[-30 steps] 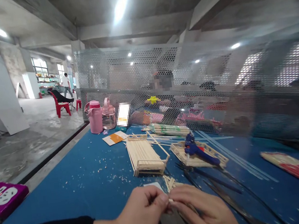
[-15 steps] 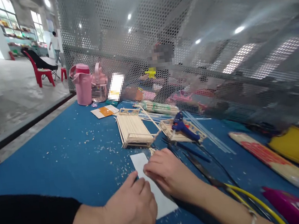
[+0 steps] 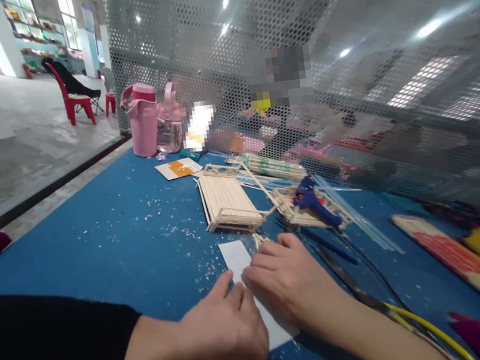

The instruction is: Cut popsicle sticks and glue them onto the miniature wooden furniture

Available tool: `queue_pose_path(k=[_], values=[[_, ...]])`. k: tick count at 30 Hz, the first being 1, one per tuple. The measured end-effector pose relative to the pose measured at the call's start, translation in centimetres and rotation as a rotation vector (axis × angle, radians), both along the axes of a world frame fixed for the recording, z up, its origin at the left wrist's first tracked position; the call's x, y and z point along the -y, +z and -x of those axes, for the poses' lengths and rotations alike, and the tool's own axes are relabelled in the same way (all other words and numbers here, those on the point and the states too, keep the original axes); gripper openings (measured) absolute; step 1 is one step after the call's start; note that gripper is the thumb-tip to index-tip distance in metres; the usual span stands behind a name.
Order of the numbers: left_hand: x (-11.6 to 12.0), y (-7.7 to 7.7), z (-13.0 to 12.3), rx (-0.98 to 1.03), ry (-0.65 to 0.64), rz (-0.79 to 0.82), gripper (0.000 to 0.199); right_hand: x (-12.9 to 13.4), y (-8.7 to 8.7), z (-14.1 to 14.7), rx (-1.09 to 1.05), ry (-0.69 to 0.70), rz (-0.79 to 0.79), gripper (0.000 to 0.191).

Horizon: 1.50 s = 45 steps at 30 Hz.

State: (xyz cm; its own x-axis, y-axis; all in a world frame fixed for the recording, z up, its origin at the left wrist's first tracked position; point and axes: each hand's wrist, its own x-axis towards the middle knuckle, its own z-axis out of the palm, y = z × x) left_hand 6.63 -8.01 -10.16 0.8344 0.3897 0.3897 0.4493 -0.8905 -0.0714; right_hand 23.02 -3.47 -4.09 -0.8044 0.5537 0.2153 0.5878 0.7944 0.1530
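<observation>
At the lower centre of the frame, a white strip (image 3: 233, 256) lies on the table (image 3: 117, 246), the left hand (image 3: 222, 329) and right hand (image 3: 292, 281) partly curled over it; whether either pinches anything, I cannot tell. Mid-frame sits a stick model (image 3: 228, 198) (a blue glue gun (image 3: 320, 208) rests on a stick tray (image 3: 287, 208) to its right).

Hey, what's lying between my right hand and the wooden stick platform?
In the head view, a few short wooden pieces lie between your right hand and the stick platform.
</observation>
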Motion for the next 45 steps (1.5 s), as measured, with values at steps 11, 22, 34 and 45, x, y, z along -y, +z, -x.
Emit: queue_pose_path(k=[11, 22, 34, 45], values=[[1.1, 0.1, 0.0, 0.014, 0.115, -0.136, 0.032, -0.1, -0.7, -0.8, -0.22, -0.071, 0.126, 0.023], [0.5, 0.5, -0.3, -0.004, 0.074, -0.103, 0.031, -0.2, -0.8, -0.7, -0.247, -0.043, 0.155, 0.025], [0.3, 0.8, 0.1, -0.032, 0.048, -0.095, 0.034, -1.2, -1.0, 0.2, -0.208, -0.021, 0.185, 0.023], [0.3, 0.8, 0.1, 0.002, 0.048, -0.113, 0.035, -1.0, -0.9, 0.7, -0.197, -0.012, 0.169, 0.023]])
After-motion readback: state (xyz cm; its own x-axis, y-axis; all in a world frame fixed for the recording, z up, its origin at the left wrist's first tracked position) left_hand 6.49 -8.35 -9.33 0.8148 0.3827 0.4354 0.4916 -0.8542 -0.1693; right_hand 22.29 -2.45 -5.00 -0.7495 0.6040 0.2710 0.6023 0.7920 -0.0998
